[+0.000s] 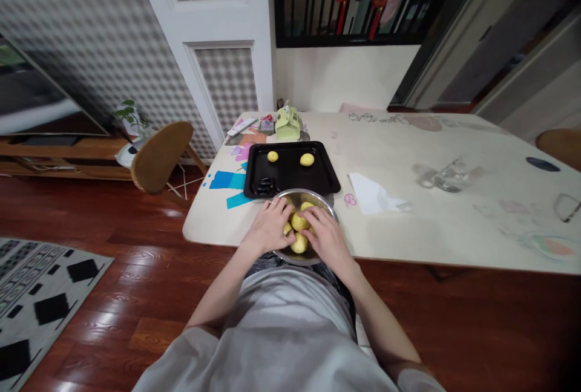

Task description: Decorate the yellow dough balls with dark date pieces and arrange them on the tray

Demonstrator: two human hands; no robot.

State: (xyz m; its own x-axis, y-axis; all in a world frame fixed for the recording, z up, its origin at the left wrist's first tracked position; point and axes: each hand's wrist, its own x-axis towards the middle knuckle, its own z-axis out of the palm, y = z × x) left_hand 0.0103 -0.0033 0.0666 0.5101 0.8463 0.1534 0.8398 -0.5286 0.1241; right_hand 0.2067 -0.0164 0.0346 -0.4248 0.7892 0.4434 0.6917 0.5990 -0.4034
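A shiny metal bowl (327, 201) sits at the table's near edge, close against my body, with several yellow lemons (299, 243) inside. My left hand (271, 225) reaches in from the left, its fingers curled round a lemon (287, 228) near the bowl's left wall. From the right, my right hand (327, 236) bends its fingers and thumb over another lemon (299, 221) in the middle. The fingers partly hide both fruits. Just beyond the bowl lies a black tray (290, 177) bearing two lemons set apart, a left one (272, 156) and a right one (307, 160).
Dark small items (264, 185) lie in the tray's near left corner. Behind it stand a green house-shaped box (287, 124) and a white remote (242, 126). Rightward are a folded white paper (370, 193), a clear glass (449, 177) and a dark oval (543, 164).
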